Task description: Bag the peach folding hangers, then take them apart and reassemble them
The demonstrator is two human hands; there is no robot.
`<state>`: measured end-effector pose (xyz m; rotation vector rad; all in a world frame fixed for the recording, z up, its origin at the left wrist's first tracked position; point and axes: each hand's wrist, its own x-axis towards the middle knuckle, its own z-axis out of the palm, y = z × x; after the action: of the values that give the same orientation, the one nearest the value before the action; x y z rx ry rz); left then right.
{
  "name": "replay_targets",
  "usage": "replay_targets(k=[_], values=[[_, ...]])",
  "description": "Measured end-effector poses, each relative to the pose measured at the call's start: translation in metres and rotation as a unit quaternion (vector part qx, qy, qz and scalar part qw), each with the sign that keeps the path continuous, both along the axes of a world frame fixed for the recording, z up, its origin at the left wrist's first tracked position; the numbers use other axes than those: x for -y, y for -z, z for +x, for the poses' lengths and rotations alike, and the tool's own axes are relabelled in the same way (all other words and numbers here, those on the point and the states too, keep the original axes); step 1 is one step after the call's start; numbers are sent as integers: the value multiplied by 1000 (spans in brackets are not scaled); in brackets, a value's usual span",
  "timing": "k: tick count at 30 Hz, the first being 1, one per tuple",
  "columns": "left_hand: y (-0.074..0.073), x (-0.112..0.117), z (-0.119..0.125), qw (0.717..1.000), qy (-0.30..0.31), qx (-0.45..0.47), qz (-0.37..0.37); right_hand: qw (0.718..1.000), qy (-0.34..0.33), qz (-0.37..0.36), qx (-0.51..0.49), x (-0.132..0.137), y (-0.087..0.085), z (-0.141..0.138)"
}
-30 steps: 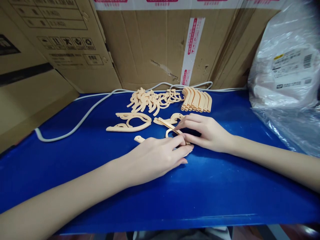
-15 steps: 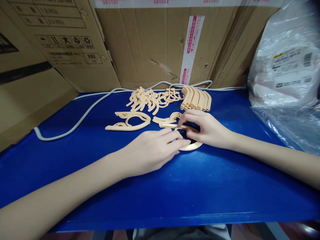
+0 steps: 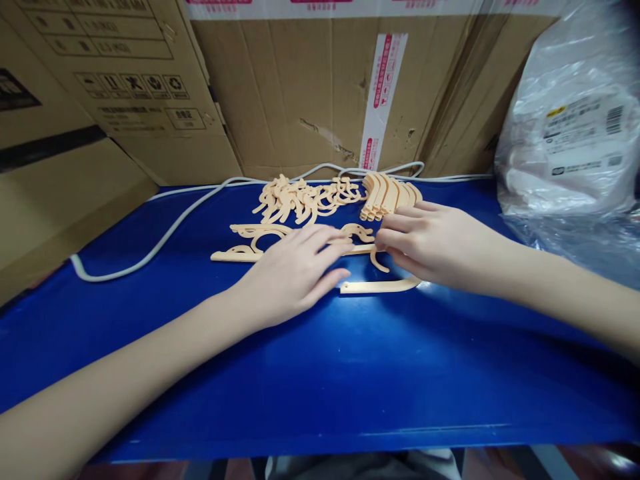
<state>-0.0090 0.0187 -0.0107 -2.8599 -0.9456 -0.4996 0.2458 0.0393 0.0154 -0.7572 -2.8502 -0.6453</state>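
Note:
On the blue table top (image 3: 350, 373) lies a peach plastic hanger part (image 3: 381, 287), a curved arm with a hook piece and a thin bar above it. My left hand (image 3: 293, 273) lies flat with its fingers stretched out, fingertips resting on the bar's left end. My right hand (image 3: 430, 243) has its fingers curled and pinches the right end of the same part. A finished-looking peach hanger (image 3: 245, 252) lies just left of my left hand, partly hidden by it.
A heap of small peach hooks (image 3: 305, 197) and a row of stacked curved arms (image 3: 393, 193) lie behind the hands. A white cable (image 3: 150, 247) runs along the back and left. Cardboard boxes (image 3: 300, 87) wall the back; a plastic bag (image 3: 575, 133) sits at the right.
Both hands moved farther back on the table with the part. The part has spread open, its curved arm now lying in front of the hands.

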Motion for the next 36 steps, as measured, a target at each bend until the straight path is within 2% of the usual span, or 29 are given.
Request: replay_targets(k=[3,6,10,14,20,26,31,36], values=[[4,-9,-3,999,-43,-30,-13,997,-8,-71,-20,12,-7,-1],[6,-14,-5,997,-49,-49,-33,990,-41,-132,-4,23,-6,-4],[2,-13,-6,998,-39,-48,0,989,-74,-129,1,32,0,-13],[-1,-11,-6,997,-46,-54,36,992,-79,-96,4,40,4,-19],[2,-10,-4,996,-81,-9,22,996,-48,-73,25,52,10,-22],[0,-8,-4,995,-100,-1,13,999,-42,-10,20,41,15,-20],[1,-9,-6,995,-98,0,13,997,-62,32,-38,28,11,-15],[-3,-4,-5,995,-82,-35,44,981,-40,130,-141,18,10,-12]])
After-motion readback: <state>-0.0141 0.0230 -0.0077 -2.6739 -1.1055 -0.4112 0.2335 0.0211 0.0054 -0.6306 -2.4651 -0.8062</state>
